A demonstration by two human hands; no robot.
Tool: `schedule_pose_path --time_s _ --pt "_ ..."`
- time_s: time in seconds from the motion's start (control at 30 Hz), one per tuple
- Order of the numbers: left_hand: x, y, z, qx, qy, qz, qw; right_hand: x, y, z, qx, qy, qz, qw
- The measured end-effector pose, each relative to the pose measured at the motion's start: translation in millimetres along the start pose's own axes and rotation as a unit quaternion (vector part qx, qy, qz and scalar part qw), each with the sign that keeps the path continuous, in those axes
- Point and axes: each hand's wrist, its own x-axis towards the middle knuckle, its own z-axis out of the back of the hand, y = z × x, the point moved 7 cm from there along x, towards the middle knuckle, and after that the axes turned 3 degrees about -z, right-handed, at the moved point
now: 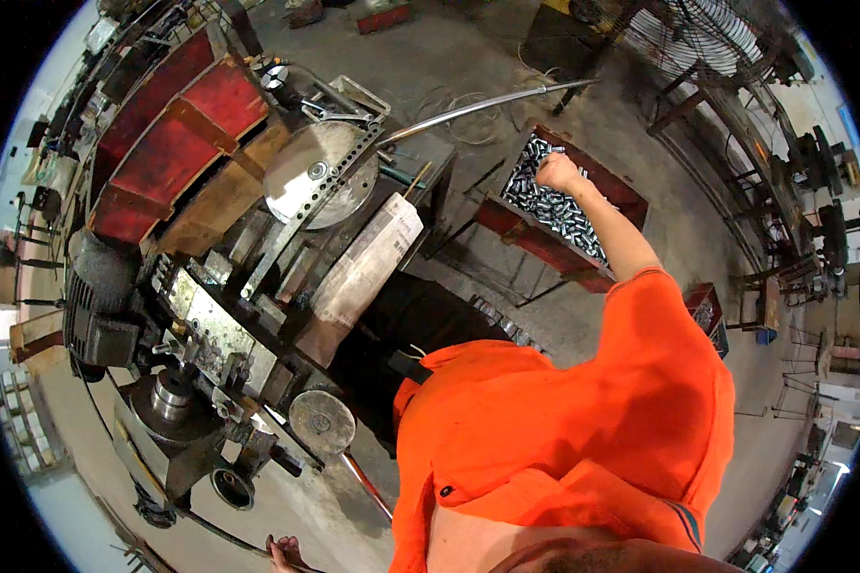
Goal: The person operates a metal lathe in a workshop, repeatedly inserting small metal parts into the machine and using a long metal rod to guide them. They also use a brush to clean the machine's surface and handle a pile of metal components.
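Right hand [559, 172], at one o'clock, closed in a fist over short shiny metal cylinders [554, 205] filling a rust-red rectangular steel bin [624, 196]; contents of grip undeterminable. Left hand unseen.

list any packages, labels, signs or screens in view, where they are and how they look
Printed paper wrap: lies tilted on the machine left of the person, long, whitish with grey print.
Worn plate: on the machine's front, oblong, pale and chipped.
No screens or signs can be made out.
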Motion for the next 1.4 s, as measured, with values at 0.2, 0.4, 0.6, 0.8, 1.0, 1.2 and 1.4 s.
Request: schedule_pose_path --time_s 0.2,0.4,0.6,0.8,1.0,1.2,1.4 --pt "30.0 -12.3 -25.6 -0.005 0.04 -0.014 0.999 -32.4 -10.6 18.4 -0.006 -0.006 -0.027 1.0" --pt "13.0 8.2 -3.5 -0.018 0.019 -0.014 1.0 0.1 -8.0 -14.9 0.149 -0.011 0.004 0.989" --pt "42.3 24.1 13.6 -0.037 0.076 -0.02 0.996 1.4 -1.9 -9.1 -0.02 0.06 0.052 0.997" --pt "44.3 27.8 21.0 -0.007 0.094 -0.003 0.996 4.8 -21.7 -3.6 0.136 -0.011 0.146 0.98" --pt "-55.8 -134.1 -62.3 0.616 0.0 -0.218 0.757 -84.4 103.7 104.2 0.366 0.004 0.318 0.875" --pt "-117.7 -198.4 -265.3 0.108 0.238 -0.308 0.915 -221.4 317.5 146.0 0.429 0.118 0.594 0.67" --pt "-177.6 -175.2 -378.1 -0.162 0.583 -0.156 0.781 -327.3 423.4 175.0 0.413 0.113 0.732 0.529"
